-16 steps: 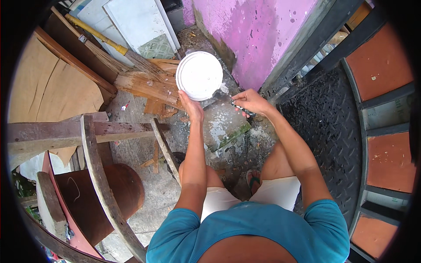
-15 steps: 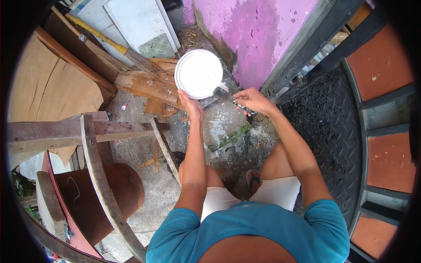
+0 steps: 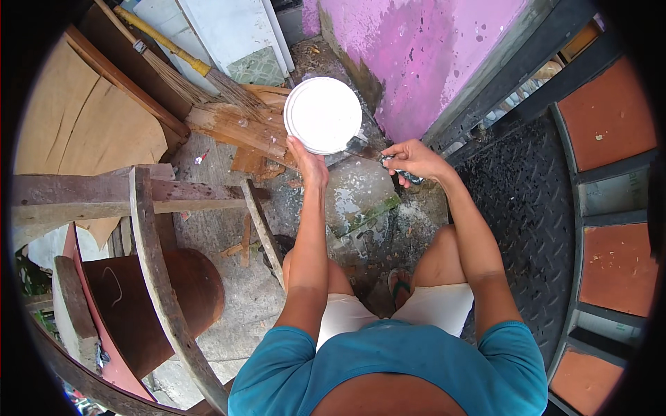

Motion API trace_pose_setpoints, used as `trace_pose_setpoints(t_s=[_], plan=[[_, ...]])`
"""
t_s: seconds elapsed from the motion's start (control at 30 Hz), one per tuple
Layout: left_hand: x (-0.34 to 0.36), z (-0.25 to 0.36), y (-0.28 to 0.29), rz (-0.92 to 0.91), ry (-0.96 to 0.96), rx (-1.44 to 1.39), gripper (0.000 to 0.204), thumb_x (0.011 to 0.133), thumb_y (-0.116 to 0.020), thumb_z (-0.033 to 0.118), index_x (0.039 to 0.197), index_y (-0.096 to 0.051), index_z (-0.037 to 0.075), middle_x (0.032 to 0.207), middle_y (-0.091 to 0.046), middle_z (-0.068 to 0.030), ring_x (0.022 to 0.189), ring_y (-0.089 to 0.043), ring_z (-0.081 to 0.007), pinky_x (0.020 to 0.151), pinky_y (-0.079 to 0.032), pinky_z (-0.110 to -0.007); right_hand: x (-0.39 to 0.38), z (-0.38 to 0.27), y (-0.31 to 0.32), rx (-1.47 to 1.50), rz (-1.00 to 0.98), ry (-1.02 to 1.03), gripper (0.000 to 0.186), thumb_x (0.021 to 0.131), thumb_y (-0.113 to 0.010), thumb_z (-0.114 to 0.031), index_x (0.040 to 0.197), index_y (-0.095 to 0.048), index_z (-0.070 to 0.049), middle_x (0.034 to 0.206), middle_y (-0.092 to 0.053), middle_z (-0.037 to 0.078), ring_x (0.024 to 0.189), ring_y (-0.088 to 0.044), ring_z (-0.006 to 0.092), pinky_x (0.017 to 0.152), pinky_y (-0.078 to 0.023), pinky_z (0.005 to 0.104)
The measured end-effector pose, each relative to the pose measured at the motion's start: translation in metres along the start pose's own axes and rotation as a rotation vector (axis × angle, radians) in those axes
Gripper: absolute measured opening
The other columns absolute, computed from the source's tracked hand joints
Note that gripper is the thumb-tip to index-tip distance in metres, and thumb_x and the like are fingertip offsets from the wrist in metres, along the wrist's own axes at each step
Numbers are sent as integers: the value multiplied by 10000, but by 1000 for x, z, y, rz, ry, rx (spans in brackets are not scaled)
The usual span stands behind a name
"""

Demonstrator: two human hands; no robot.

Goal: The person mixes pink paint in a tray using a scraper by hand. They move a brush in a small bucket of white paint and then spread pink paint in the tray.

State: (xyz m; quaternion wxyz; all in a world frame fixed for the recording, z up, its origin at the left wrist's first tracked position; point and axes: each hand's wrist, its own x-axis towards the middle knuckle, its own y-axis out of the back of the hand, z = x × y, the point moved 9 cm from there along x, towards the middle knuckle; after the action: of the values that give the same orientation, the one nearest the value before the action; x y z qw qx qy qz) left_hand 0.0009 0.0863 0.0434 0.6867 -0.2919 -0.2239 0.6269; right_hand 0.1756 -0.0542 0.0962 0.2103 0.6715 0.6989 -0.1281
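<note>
A round white pail [image 3: 323, 115] is in front of me, its pale top facing up. Whether that top is a lid or white contents, I cannot tell. My left hand [image 3: 309, 164] grips the pail's near left side, the fingers partly hidden beneath it. In my right hand [image 3: 416, 161] is a putty knife [image 3: 367, 152] with a flat greyish blade and a dark patterned handle. Its blade tip meets the pail's rim at the near right.
Beyond the pail rises a pink wall [image 3: 423, 62] with patchy paint. Wooden planks [image 3: 232, 136] and stick brooms [image 3: 177, 55] lie to the left. A wooden frame [image 3: 149, 243] stands near my left arm. Black textured metal plate [image 3: 520, 229] covers the right side, beside orange panels [image 3: 614, 270].
The pail and both hands have shifted slightly to the right in the view, along with the surroundings. The knife blade stays at the pail's rim.
</note>
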Motion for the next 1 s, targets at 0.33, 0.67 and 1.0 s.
trace_pose_setpoints(t_s=[0.33,0.67,1.0], plan=[[2,0,10,41,-98,282,569,974,-316,484,1360,-259,70,1364,-347,-117,1270,-346,-218,1052,-287,-360,17,7,-60,255,-51,-71,395,896,-575,-141,1217,-496,75,763,-595,74,474,-534,116,408,-453,261],[21,-3,27,-28,59,21,557,979,-331,447,1361,-300,42,1340,-417,-132,1228,-427,-222,1023,-358,-348,-7,-14,36,-475,253,308,376,810,-619,-97,1184,-609,-142,1086,-650,141,977,-626,254,872,-469,362],[27,-13,38,-42,107,31,588,975,-347,443,1359,-314,-1,1326,-443,-153,1198,-463,-243,999,-391,-353,-6,-16,41,-618,276,309,368,762,-633,-129,1127,-650,-171,1013,-672,145,836,-634,239,792,-480,344]])
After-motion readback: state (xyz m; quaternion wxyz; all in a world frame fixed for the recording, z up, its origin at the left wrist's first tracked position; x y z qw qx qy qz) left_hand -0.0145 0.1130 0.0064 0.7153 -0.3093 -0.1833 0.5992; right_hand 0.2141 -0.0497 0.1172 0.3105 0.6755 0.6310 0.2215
